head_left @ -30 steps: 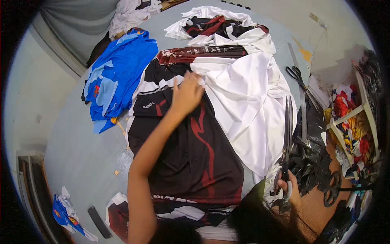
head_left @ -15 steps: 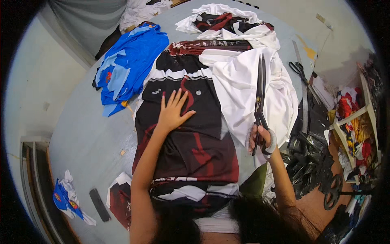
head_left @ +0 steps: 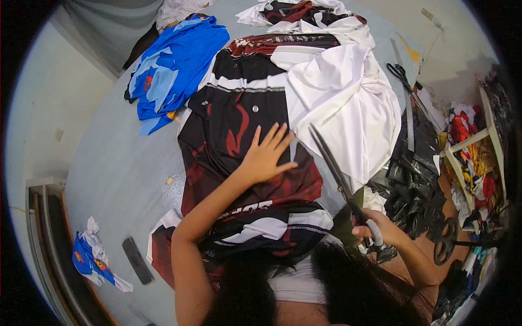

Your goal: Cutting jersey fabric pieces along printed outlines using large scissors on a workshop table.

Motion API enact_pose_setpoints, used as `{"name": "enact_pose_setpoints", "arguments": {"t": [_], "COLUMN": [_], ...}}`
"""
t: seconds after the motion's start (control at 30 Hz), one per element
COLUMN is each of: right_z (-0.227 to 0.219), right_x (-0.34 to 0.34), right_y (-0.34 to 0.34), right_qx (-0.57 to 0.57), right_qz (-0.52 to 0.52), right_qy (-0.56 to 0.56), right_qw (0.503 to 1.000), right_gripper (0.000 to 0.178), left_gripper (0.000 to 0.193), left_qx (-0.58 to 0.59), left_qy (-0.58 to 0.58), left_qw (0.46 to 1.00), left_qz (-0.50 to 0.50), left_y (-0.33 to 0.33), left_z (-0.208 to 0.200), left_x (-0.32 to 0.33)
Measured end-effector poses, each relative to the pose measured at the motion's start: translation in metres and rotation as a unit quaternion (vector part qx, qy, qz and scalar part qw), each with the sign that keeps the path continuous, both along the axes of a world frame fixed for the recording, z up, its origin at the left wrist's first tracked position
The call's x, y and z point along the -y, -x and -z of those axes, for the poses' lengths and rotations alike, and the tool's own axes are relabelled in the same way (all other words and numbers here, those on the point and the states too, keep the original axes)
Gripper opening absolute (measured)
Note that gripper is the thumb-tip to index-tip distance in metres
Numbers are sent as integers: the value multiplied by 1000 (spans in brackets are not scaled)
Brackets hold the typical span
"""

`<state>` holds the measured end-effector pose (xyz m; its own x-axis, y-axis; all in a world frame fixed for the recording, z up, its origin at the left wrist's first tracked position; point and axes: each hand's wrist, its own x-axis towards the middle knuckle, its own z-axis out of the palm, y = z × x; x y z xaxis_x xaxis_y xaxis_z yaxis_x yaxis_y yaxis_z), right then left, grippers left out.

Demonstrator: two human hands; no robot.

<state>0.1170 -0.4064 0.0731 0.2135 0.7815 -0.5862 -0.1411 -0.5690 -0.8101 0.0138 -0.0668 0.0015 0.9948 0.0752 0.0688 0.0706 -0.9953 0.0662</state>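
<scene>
Under my left hand [head_left: 267, 157] lies a black and dark red printed fabric piece [head_left: 228, 141]; the palm is down with fingers spread on it. My right hand [head_left: 378, 227] grips a pair of large black scissors [head_left: 338, 176] by padded handles. The blades look nearly closed and point up and left, their tips over the edge of a white cloth [head_left: 348, 103]. A white band crosses the printed fabric further up, and its near part lies bunched against my body.
Blue printed fabric [head_left: 176, 70] lies at the far left. Another pair of scissors [head_left: 401, 76] and a metal ruler [head_left: 409, 122] lie at the right edge, beside black plastic [head_left: 413, 179]. A dark oblong block [head_left: 137, 261] rests on the grey table [head_left: 119, 179]. A rack [head_left: 470, 149] holds colourful scraps.
My left hand has slid right and nearer across the printed fabric, which shifted and wrinkled. My right hand has drawn the scissors nearer, and their blades now tilt left.
</scene>
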Motion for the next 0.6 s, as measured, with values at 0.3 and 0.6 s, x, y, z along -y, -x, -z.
{"name": "enact_pose_setpoints", "arguments": {"t": [0.3,0.6], "right_z": [-6,-9], "right_x": [48,52], "right_y": [23,60], "right_qx": [22,75], "right_qz": [-3,-46], "right_qy": [53,73], "right_qw": [998,993], "right_gripper": [45,50], "left_gripper": [74,39], "left_qx": [-102,-312], "left_qy": [123,506], "left_qw": [912,725], "left_qz": [378,347], "left_y": [70,70], "left_z": [-10,-61], "left_x": [55,35]}}
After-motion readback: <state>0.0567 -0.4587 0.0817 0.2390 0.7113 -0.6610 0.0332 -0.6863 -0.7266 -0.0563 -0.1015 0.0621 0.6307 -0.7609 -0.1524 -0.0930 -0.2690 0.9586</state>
